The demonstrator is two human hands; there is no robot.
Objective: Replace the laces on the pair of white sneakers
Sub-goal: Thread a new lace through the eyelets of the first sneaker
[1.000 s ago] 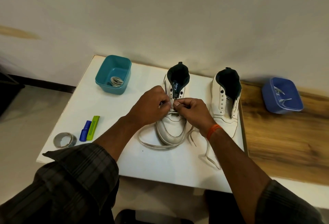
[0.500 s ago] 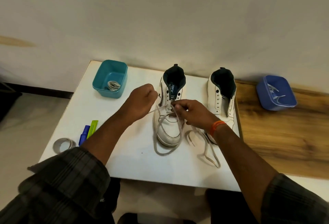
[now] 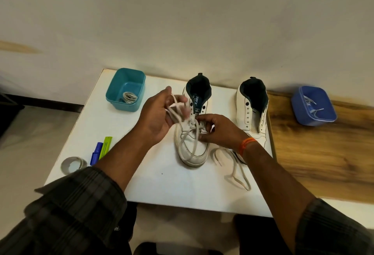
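The left hand point(image 3: 157, 117) grips loops of the off-white flat lace point(image 3: 189, 141), lifted beside the white leather high-top sneaker point(image 3: 193, 133) on the white counter point(image 3: 157, 177). The right hand's fingers point(image 3: 204, 118) pinch the lace at the eyelets. Best to pull evenly, keeping the strand flat while steadying the shoe.

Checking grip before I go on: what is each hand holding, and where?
Left hand grips the lace along its pulled-out free length; right hand pinches it at the left sneaker's eyelets.
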